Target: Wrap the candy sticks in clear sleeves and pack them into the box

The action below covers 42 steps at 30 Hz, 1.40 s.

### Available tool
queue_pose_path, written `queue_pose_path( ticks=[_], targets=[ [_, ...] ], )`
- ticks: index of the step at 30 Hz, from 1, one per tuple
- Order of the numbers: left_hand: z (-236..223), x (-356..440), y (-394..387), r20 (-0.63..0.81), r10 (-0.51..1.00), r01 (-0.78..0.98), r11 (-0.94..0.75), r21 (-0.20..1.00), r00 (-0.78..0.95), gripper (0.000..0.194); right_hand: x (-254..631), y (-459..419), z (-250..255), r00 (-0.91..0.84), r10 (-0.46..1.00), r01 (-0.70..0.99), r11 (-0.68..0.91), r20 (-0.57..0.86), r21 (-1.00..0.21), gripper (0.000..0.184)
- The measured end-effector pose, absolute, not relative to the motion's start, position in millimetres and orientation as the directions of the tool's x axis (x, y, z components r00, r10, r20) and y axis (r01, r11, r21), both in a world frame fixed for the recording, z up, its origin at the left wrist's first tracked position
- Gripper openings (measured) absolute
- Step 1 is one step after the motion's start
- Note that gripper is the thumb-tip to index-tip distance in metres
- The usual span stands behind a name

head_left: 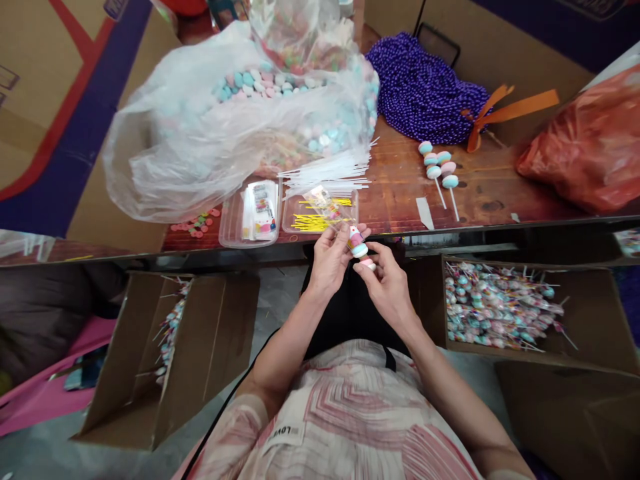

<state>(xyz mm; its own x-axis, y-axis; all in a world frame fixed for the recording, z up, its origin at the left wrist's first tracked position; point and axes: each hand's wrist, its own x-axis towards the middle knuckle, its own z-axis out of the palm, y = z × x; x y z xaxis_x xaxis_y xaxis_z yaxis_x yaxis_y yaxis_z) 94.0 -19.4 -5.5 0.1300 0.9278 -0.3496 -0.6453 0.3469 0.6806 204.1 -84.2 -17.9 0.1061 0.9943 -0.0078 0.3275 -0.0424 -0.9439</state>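
Note:
My left hand [330, 261] pinches a small clear wrapper with a colourful print [355, 237] just past the table's front edge. Close beside it, my right hand [389, 281] has its fingers around a candy lollipop [361, 251] of stacked blue, white and pink pieces. The lollipop's upper end meets the wrapper; how far it sits inside is hard to see. Behind my left hand, another printed wrapper [323, 199] lies across a clear tray [354, 212] holding yellow twist ties [311, 222]. A second clear tray [225, 223] holds a stack of printed wrappers [261, 207].
White sticks [330, 172] lie before a large plastic bag of candies [200, 127]. Several unwrapped candy lollipops [441, 164] rest near purple cord [425, 87]. An orange-red bag [590, 147] stands right. Below, cardboard boxes hold wrapped lollipops [500, 303] at right and more lollipops [173, 327] at left.

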Motion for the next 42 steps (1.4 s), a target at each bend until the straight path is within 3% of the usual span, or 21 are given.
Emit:
queue_pose_path(
  ticks=[5,15,18,21,25,28,32,39,42],
  targets=[
    [-6.0,92.8,-21.7,-0.355,0.923,-0.641,0.362,0.677,0.148,0.029,202.1,-80.2,-16.6,0.189,0.968,0.447,0.062,0.162,-0.892,0.029],
    [-11.1,96.6,-25.8,-0.292,0.947,-0.604,0.311,0.734,0.133,0.041,204.0,-75.5,-24.3,0.210,0.883,0.662,0.188,0.420,-0.726,0.022],
    [-11.6,97.0,-27.3,-0.316,0.940,-0.610,0.326,0.722,0.129,0.041,199.8,-76.7,-28.8,0.171,0.871,0.726,0.205,0.461,-0.656,0.024],
    [-12.7,94.4,-26.6,-0.328,0.930,-0.625,0.356,0.695,0.164,0.039,197.0,-77.9,-30.6,0.159,0.877,0.699,0.225,0.453,-0.679,0.024],
    [-14.3,93.7,-26.2,-0.307,0.929,-0.629,0.365,0.686,0.204,0.039,195.4,-76.2,-27.5,0.271,0.910,0.483,0.154,0.315,-0.862,0.019],
    [-14.8,96.4,-28.1,-0.313,0.929,-0.615,0.367,0.698,0.199,0.040,196.1,-71.7,-24.4,0.343,0.939,0.143,-0.016,0.034,-0.990,0.020],
    [-14.9,98.7,-30.5,-0.328,0.921,-0.594,0.386,0.706,0.209,0.044,201.3,-64.7,-18.2,0.200,0.928,-0.286,-0.251,-0.314,-0.925,0.034],
    [-15.4,96.0,-29.7,-0.347,0.903,-0.508,0.430,0.746,0.255,0.043,206.9,-62.1,-9.3,-0.058,0.895,-0.419,-0.424,-0.443,-0.803,0.044],
    [-15.8,96.9,-28.4,-0.349,0.906,-0.550,0.422,0.721,0.237,0.038,200.8,-64.7,-12.3,0.036,0.915,-0.362,-0.363,-0.403,-0.858,0.039]
  ],
)
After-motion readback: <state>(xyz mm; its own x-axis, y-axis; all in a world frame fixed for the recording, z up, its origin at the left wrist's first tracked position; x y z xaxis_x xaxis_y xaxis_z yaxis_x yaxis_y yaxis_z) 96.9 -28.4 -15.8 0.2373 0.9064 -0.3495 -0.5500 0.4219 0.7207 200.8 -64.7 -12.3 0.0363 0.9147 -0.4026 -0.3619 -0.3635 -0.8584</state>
